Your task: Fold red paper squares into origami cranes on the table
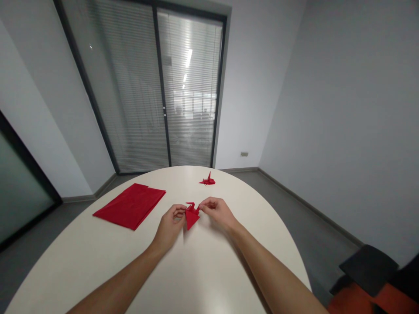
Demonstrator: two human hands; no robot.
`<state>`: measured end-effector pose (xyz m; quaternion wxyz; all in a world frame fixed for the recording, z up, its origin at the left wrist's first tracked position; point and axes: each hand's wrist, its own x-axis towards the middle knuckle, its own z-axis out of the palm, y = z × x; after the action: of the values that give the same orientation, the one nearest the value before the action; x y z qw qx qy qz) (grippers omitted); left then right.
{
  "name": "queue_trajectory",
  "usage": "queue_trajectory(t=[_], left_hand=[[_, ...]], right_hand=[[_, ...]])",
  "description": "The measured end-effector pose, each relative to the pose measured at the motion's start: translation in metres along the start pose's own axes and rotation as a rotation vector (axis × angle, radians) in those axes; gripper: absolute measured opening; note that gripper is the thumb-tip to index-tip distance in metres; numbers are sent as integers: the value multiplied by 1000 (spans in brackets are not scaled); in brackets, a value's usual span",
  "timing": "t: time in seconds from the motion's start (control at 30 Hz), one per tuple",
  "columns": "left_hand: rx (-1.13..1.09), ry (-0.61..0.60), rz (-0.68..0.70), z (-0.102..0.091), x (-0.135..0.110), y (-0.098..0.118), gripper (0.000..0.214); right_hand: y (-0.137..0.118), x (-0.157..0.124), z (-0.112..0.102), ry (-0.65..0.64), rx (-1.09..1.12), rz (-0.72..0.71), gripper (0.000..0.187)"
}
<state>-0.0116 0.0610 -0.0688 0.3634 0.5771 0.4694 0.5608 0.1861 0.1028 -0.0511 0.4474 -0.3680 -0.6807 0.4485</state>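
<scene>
A small red origami crane (192,216) is held between my two hands over the middle of the white table. My left hand (170,222) pinches its left side, with the fingers curled in. On the other side, the thumb and fingertips of my right hand (218,211) close on a narrow point of the folded paper. One broad red flap of the crane hangs down toward me, and a thin bent strip stands up at its top. Fingertips cover parts of both its edges.
A second red paper crane (208,179) sits near the table's far edge. Red paper sheets (131,205) lie stacked at the left of the round white table (209,270). A black and orange chair (368,270) stands at the lower right, beyond the table's edge.
</scene>
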Motion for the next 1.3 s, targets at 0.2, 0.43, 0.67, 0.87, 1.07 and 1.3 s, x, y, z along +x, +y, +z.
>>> queue_trajectory(t=[0.2,0.43,0.67,0.87,1.07,1.3], left_hand=[[1,4,0,0,0,-1,27],[-8,11,6,0,1,-4,29],[-9,21,-9,-1,2,-4,31],[-4,31,-8,-1,2,-4,30],[-12,31,-3,-1,2,-4,30],[-12,21,-19,1,2,-1,31]], right_hand=[[-1,0,-1,-36,-7,-7,32],[-1,1,0,-51,31,10,36],[1,0,0,-43,27,49,27],[-1,-3,-1,-70,-89,-16,24],[4,-1,0,-55,-65,-1,28],[6,-1,1,-49,-169,-74,29]])
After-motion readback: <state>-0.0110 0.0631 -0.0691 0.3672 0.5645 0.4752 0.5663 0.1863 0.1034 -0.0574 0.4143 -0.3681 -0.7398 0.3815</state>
